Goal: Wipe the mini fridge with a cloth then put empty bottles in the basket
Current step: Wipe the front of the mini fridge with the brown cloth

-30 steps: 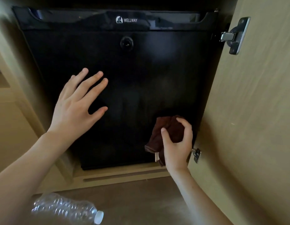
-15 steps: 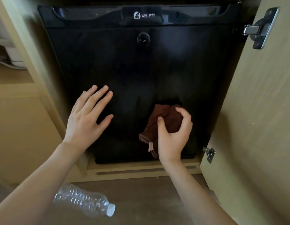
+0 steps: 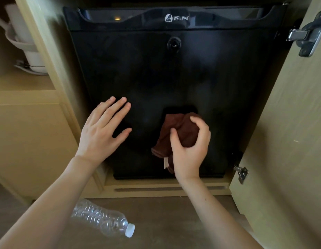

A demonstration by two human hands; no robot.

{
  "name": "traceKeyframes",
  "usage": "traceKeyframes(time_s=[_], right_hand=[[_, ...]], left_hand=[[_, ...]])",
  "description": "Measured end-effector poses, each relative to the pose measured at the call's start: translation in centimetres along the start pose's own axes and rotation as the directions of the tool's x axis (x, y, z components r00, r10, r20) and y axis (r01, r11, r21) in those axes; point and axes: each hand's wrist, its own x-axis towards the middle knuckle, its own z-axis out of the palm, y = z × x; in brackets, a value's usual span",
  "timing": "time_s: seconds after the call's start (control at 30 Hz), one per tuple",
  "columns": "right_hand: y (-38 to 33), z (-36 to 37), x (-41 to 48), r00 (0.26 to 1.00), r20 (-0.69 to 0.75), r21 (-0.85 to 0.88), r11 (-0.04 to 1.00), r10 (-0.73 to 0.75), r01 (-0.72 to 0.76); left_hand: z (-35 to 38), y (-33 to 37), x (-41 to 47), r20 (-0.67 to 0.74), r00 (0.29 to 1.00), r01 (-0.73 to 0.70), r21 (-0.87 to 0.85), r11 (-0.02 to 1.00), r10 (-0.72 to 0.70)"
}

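Observation:
A black mini fridge point(image 3: 165, 72) with its door closed stands inside a wooden cabinet. My right hand point(image 3: 189, 150) grips a bunched brown cloth point(image 3: 181, 130) and presses it against the lower middle of the fridge door. My left hand point(image 3: 102, 132) lies flat with fingers spread on the lower left of the door. An empty clear plastic bottle point(image 3: 104, 221) with a white cap lies on its side on the floor, under my left forearm. No basket is in view.
The open wooden cabinet door point(image 3: 290, 141) stands at the right, with metal hinges point(image 3: 307, 35) at top and bottom. A shelf at the left holds white dishes point(image 3: 28, 51). Brown floor point(image 3: 165, 221) runs in front of the cabinet.
The view has shifted left, so the fridge sits further right in frame. My right hand has moved the cloth left and slightly up on the door. My left hand has stayed flat, lower on the door.

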Motion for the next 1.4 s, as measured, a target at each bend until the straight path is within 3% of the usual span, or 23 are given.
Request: traceKeyframes(time_s=[0.1,0.23,0.33,0.47,0.57,0.67,0.73,0.83,1.0,1.17,1.3,1.4], right_hand=[[1.2,0.4,-0.7,1.0,0.018,-0.039,0.999,-0.017,0.018],[5.8,-1.2,-6.7,0.986,0.087,-0.142,0.981,0.144,-0.131],[5.7,-0.3,-8.1,0.965,0.035,-0.126,0.959,0.259,-0.253],[2.0,2.1,-5.2,0.992,0.039,0.008,0.993,0.117,-0.117],[2.0,2.6,-4.2,0.998,0.062,-0.027,0.999,0.032,-0.03],[4.9,1.9,-7.4,0.988,0.141,-0.141,0.989,0.063,-0.043],[6.3,1.7,-10.0,0.965,0.211,-0.206,0.972,0.159,-0.115],[5.3,2.9,-10.9,0.946,0.164,-0.166,0.953,0.281,-0.254],[0.8,5.5,-6.7,0.981,0.141,0.034,0.99,0.134,-0.14],[4.2,4.9,-10.4,0.956,0.257,-0.183,0.978,0.143,-0.097],[4.1,5.0,-11.4,0.945,0.271,-0.217,0.968,0.182,-0.124],[0.1,6.7,-8.5,0.963,0.218,-0.032,0.987,0.158,-0.155]], left_hand=[[0.1,-0.1,-0.6,-0.014,1.0,0.028,-0.02,0.999,-0.028],[0.0,-0.7,-1.1,0.004,1.0,0.022,-0.008,1.0,-0.022],[-0.5,-1.6,-0.8,0.034,0.998,-0.059,0.041,0.997,0.058],[-1.2,-2.8,-0.9,0.065,0.992,-0.116,0.094,0.989,0.11],[-1.2,-3.0,-1.2,0.051,0.994,-0.098,0.106,0.989,0.093],[-1.0,-3.0,-1.4,0.034,0.995,-0.092,0.092,0.991,0.089],[-1.1,-3.2,-1.4,0.03,0.995,-0.094,0.085,0.992,0.092],[-1.1,-3.5,-1.4,0.048,0.992,-0.119,0.093,0.988,0.115],[-1.3,-4.0,-1.6,0.049,0.991,-0.13,0.096,0.987,0.126],[-1.5,-4.4,-1.9,0.079,0.99,-0.12,0.065,0.991,0.115],[-2.8,-5.2,-1.9,0.097,0.983,-0.17,0.202,0.964,0.153],[-3.9,-6.2,-1.7,0.104,0.983,-0.176,0.29,0.941,0.152]])
